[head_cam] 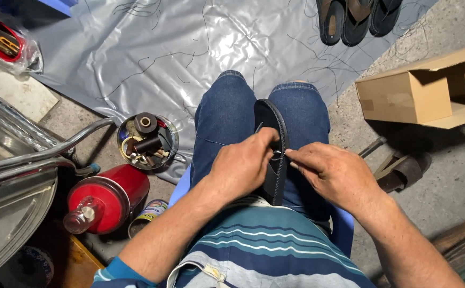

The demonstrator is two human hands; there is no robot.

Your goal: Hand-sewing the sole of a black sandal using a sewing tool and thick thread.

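Hands (243, 162) (331, 170) curl over black sandal sole (275, 122); fingertips pinching its edge.

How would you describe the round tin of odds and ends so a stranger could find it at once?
Start at the grey sheet on the floor, then go to its near edge beside the person's left knee. The tin sits there above the red bottle. It alone is open-topped and packed with spools and small bits.

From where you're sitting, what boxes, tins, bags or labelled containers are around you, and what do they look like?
Cardboard box: right, on the concrete floor, brown, lying open on its side.
Round tin: left of the knees, metal, full of spools and small bits.
Labelled can: beside the red cylinder, small, colourful wrapper.
Plastic bag: top left, clear, over a red container.
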